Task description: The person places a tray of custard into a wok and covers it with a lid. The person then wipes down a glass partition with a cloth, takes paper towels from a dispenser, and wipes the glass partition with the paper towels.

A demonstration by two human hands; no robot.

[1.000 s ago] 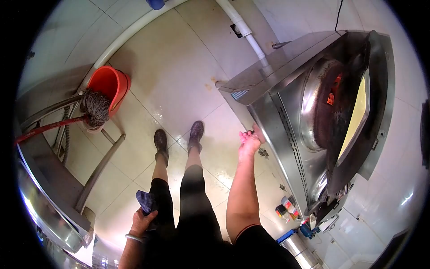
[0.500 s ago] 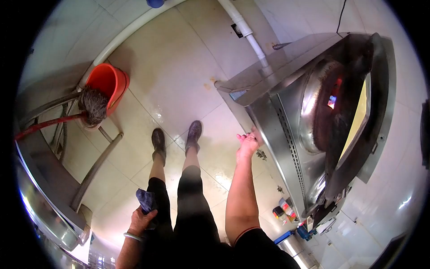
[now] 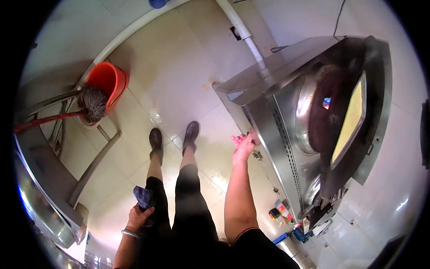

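The front of a large, angular stainless-steel stove [image 3: 278, 157] is reached by the right hand [image 3: 243, 145], with the bare forearm stretched alongside it. The fingers of this hand are partly curled; whether anything is pinched between them, or the metal is only touched, cannot be told. Just beside the hand, small metal valve fittings [image 3: 257, 155] are set along the stove's front.

A crumpled, dark blue-grey cloth [image 3: 143, 196] is held in the left hand [image 3: 140, 217], well apart from the stove and over the black-clad left thigh. The fingers are pressed together around the cloth's lower part, and a pale bangle [image 3: 131, 234] is worn on that wrist.

In the stove's top, a round, soot-darkened burner opening with a shiny metal rim [image 3: 304, 110] is lit by a small glow inside. Beyond this opening, towards the stove's back, a pale-yellow rectangular panel [image 3: 351, 123] is seen at a tilt.

Across the pale tiled floor [image 3: 179, 58] from the stove, a round orange-red bucket [image 3: 118, 87] is placed, with a grey string mop head [image 3: 93, 104] at its mouth. Dark shoes [image 3: 191, 133] are planted between bucket and stove.
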